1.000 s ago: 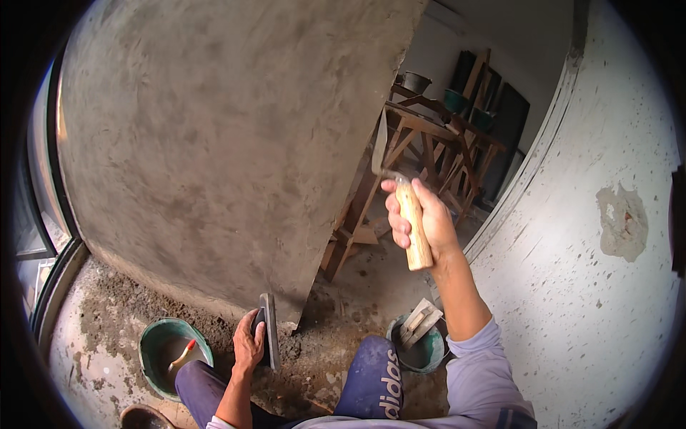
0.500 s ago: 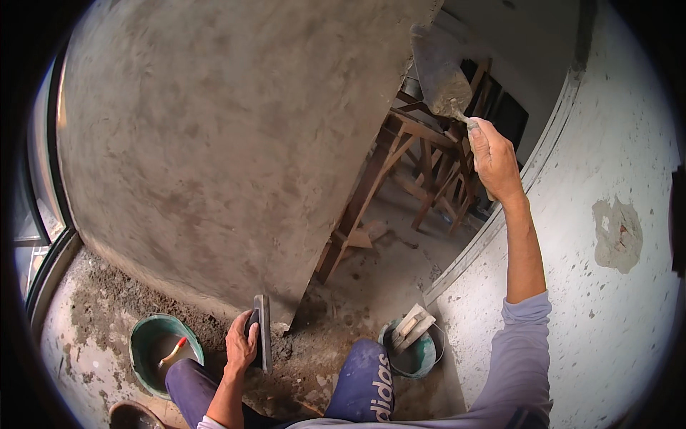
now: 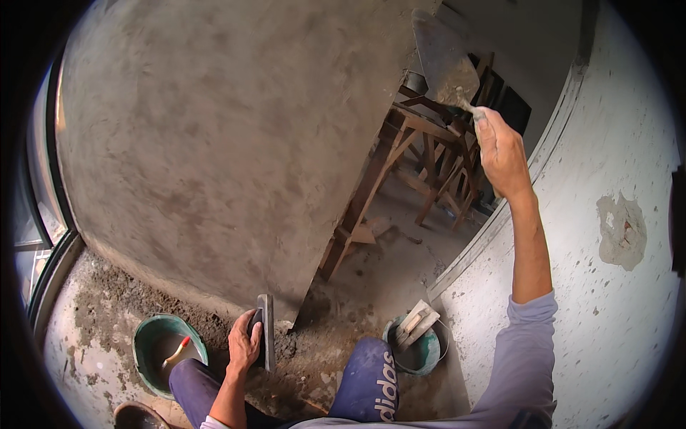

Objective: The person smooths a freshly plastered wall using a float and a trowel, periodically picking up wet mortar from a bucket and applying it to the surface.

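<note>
From where I stand, the person's two hands are well apart, each closed on a tool. The right hand (image 3: 505, 154) is raised, its fingers wrapped round the handle of a trowel (image 3: 446, 64), whose broad metal blade points upward. The blade lies across the upper part of the right edge of the grey-brown plastered wall (image 3: 214, 157), though I cannot tell whether it touches. There is a smear of mortar (image 3: 457, 86) on the blade, near the handle.

The left hand (image 3: 244, 343) is down low, clamped on a long, narrow float (image 3: 266, 332) held near the wall's bottom corner (whether it rests against anything, I cannot make out).

On the floor to the person's left, a green bucket (image 3: 153, 330) holds murky liquid and a brush (image 3: 175, 353) with a red-tipped handle; a brown bowl (image 3: 139, 406) sits partly in view just below it. Beyond the right knee (image 3: 366, 365), another green bucket (image 3: 430, 357) has a pale, flat tool (image 3: 417, 325) leaning in it. Dark wooden trestles (image 3: 429, 127) stand past the wall's edge, and on the far right a speckled white wall (image 3: 593, 314) bears a rough grey patch (image 3: 622, 232).
</note>
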Motion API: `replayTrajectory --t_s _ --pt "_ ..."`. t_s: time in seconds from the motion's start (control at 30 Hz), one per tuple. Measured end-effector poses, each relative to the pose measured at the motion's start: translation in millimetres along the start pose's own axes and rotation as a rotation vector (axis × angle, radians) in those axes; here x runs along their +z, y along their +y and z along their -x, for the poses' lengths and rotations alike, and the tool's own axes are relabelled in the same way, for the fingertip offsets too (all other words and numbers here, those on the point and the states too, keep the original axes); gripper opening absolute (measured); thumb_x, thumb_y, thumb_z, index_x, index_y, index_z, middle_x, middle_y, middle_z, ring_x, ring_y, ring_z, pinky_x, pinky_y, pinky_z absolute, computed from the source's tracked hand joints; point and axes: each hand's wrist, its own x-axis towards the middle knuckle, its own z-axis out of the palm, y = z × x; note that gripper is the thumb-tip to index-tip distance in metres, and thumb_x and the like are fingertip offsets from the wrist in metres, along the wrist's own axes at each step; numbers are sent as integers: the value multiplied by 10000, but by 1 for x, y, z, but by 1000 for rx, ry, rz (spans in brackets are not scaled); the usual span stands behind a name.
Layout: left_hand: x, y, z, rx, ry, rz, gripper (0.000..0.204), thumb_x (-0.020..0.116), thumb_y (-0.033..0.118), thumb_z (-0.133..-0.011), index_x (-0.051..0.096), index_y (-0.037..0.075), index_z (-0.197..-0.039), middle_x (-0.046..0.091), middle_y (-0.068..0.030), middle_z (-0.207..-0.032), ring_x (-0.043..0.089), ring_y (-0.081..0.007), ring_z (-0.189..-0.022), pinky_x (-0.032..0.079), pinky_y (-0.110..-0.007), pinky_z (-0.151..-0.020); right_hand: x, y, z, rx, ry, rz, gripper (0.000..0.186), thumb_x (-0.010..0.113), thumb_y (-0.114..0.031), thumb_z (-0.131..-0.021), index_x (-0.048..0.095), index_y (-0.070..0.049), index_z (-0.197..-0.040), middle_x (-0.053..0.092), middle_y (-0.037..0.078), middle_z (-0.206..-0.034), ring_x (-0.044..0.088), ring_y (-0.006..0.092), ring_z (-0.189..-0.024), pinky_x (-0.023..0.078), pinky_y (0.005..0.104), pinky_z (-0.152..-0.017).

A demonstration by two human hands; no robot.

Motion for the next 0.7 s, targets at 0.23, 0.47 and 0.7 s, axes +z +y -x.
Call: replayTrajectory --t_s 0.23,0.47,0.7 --pt "-27 32 -17 -18 58 190 420 621 172 -943 580 -8 -1320 663 -191 -1206 644 -308 -1116 484 -388 -989 34 -9 84 -57 -227 -273 318 516 -176 -1033 591 69 -1221 669 296 -983 683 425 -889 539 452 -809" --pt "-91 278 -169 740 285 57 463 588 67 -932 566 29 -1392 649 -164 -1236 644 -242 -1120 517 -370 -947 49 8 87 570 -53 -1310 475 373 -401 -1094 544 11 -1258 541 66 -802 532 118 -527 469 270 -425" --pt "-112 438 -282 1093 641 -403 399 646 223 -928 635 128 -1315 683 -155 -1106 664 -367 -999 535 -437 -877 57 -22 26 481 -53 -1692 422 394 -358 -1079 538 8 -1231 555 71 -801 536 130 -537 475 286 -437"
